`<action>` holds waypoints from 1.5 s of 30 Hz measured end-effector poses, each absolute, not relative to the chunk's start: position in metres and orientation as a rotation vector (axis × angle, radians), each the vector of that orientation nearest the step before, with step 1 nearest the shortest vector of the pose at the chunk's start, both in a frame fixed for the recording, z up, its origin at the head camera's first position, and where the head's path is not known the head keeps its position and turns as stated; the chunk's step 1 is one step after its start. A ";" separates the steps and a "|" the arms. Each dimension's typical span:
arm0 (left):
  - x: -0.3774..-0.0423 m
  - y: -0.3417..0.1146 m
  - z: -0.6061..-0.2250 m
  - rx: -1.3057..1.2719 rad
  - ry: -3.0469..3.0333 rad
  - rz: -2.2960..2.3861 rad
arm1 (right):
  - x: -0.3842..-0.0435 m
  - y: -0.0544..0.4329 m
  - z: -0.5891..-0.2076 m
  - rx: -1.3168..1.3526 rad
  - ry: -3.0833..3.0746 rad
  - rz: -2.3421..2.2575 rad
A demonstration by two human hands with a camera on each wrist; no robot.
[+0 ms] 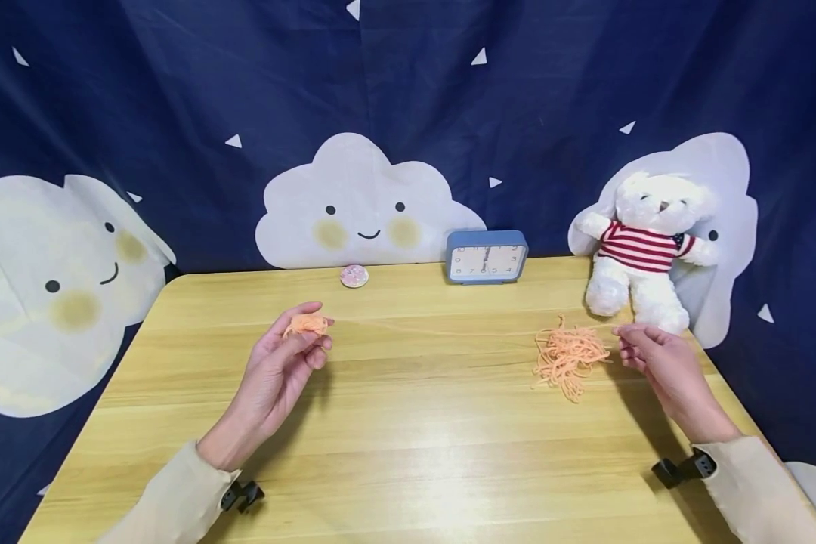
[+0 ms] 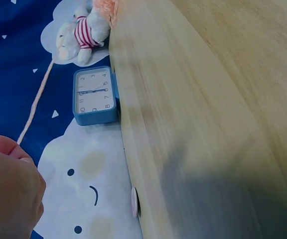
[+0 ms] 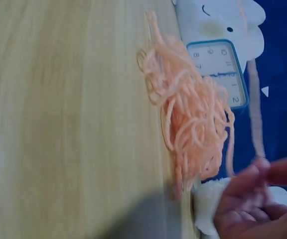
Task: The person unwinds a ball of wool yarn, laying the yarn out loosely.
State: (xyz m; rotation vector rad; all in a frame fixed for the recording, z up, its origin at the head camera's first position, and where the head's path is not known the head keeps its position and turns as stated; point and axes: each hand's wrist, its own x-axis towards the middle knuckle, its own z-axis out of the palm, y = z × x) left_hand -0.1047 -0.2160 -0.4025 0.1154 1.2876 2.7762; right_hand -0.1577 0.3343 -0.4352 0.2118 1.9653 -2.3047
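Observation:
In the head view my left hand [image 1: 282, 363] holds a small wound bundle of peach yarn [image 1: 309, 325] between thumb and fingers, above the left part of the table. A single strand [image 2: 35, 107] runs from it across to the right, stretched nearly straight. My right hand [image 1: 659, 366] pinches that strand between thumb and forefinger at the right side. Just left of the right hand lies a loose, tangled heap of peach yarn [image 1: 570, 357] on the table. The right wrist view shows the heap [image 3: 196, 114] close up, with the pinching fingertips [image 3: 259, 167] beside it.
A blue clock [image 1: 486, 257] stands at the table's back edge, with a small round pink disc [image 1: 354, 276] to its left. A white teddy bear [image 1: 642, 249] in a striped shirt sits at the back right. A dark blue curtain [image 1: 408, 91] with clouds hangs behind the wooden table [image 1: 421, 453].

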 end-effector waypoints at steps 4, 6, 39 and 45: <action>-0.106 -0.214 -0.401 0.100 1.224 2.791 | -0.161 0.336 -0.437 0.178 2.039 -2.084; -0.106 -0.212 -0.400 0.116 1.191 2.793 | -0.161 0.334 -0.438 0.156 2.092 -2.009; -0.111 -0.194 -0.393 0.071 1.283 2.713 | -0.166 0.126 -0.431 -0.387 1.750 -1.867; -0.112 -0.191 -0.392 0.070 1.286 2.692 | -0.169 0.092 -0.433 -0.460 1.605 -1.817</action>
